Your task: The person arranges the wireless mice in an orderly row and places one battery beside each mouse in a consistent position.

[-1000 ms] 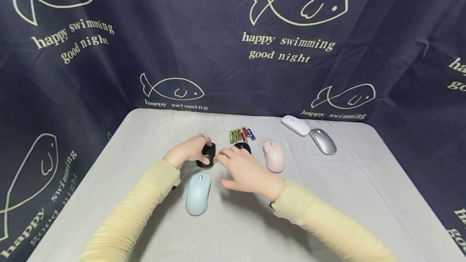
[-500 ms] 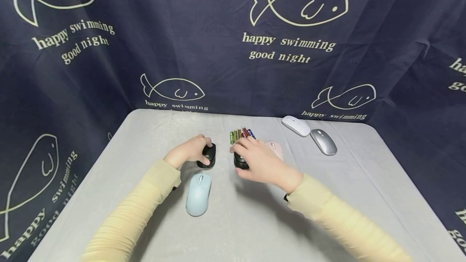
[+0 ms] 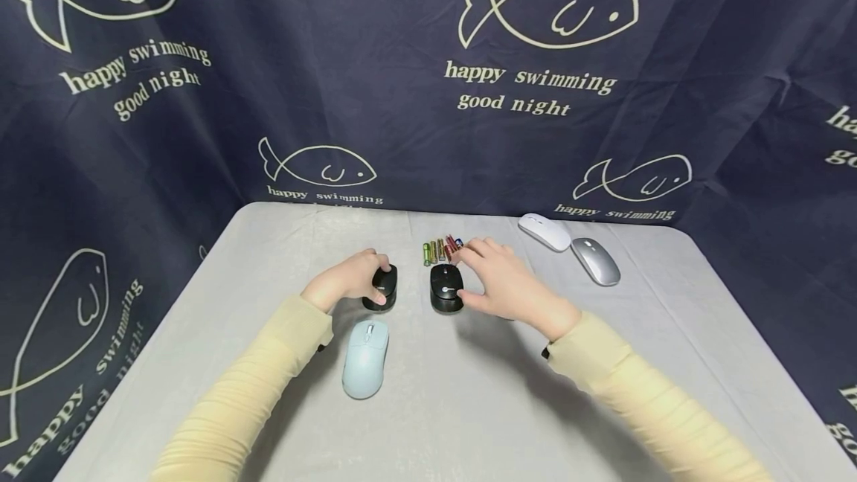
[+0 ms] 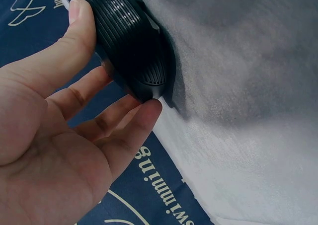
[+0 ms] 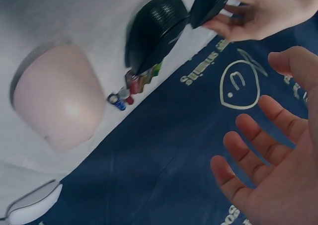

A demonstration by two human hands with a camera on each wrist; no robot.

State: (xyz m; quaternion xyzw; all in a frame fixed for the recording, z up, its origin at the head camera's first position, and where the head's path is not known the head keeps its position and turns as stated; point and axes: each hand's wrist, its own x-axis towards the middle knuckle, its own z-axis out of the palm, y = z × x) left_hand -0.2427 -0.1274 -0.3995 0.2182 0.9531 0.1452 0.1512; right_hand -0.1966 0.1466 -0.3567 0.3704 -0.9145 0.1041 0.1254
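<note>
Shifted toward the desk's (image 3: 428, 415) right edge, the right hand (image 3: 505, 281) is off the top of the right black mouse (image 3: 446, 287), which it covered half a second ago; it is now over the pink mouse (image 5: 62, 98), hiding it from the head camera. This hand is relaxed, fingers apart, grasping nothing. The left hand (image 3: 350, 275) keeps its place, thumb and fingers gripping the left black mouse (image 3: 391, 283), left of the desk's middle; its ribbed side shows at the left wrist. Both black mice carry a small pale mark on top, too tiny to read.

Just beyond the right black mouse, toward the far edge, lies a cluster of green, gold, red and blue batteries (image 3: 440, 250), their labels illegible. The light blue mouse (image 3: 365, 359) sits closer to the near edge, left of centre. Toward the far right corner, the white mouse (image 3: 544, 232) and the silver mouse (image 3: 596, 262) lie side by side. Behind the desk, the navy cloth (image 3: 402, 58) repeats "happy swimming" and "good night" beneath pale fish outlines.
</note>
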